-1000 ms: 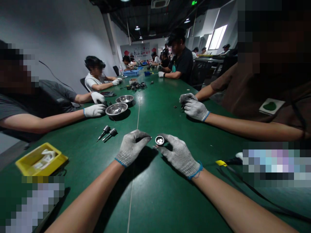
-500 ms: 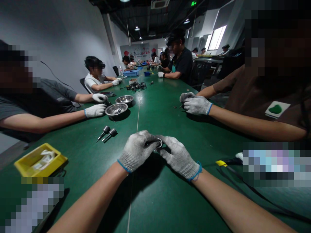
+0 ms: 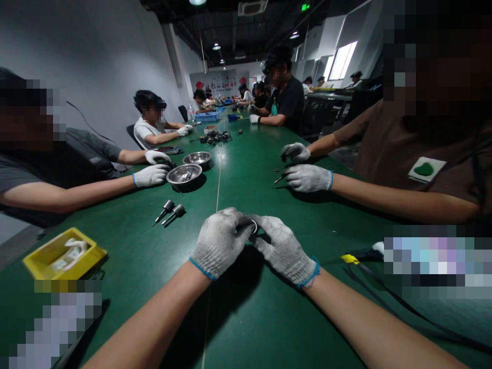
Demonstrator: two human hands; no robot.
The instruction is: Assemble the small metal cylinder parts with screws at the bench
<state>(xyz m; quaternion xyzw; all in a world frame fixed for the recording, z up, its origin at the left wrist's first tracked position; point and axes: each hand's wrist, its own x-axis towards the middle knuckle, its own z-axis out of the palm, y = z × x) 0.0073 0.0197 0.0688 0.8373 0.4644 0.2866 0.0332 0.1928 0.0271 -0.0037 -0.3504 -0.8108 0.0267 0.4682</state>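
Observation:
Both of my hands wear white knit gloves with blue cuffs and meet over the middle of the green table [image 3: 246,318]. Between their fingertips is a small shiny metal ring [image 3: 254,227], mostly covered by the gloves. My left hand [image 3: 222,237] pinches it from the left, thumb and fingers closed. From the right, my right hand [image 3: 285,247] grips it with bent fingers. Further left lie two metal tools with thick cylindrical heads and thin shanks, one tool [image 3: 164,211] beside the other tool [image 3: 174,214].
Two metal bowls, a near bowl [image 3: 183,175] and a far bowl [image 3: 197,158], stand ahead-left. A yellow bin [image 3: 61,256] holding white items sits at left. Dark parts [image 3: 216,137] are heaped further off. At right, a co-worker's gloved hand [image 3: 309,178] holds a thin tool; a black cable [image 3: 388,292] lies nearer.
My left hand has shifted slightly right and turned a little around the ring; my right hand stays put. The right co-worker's hands have moved apart, showing a thin tool.

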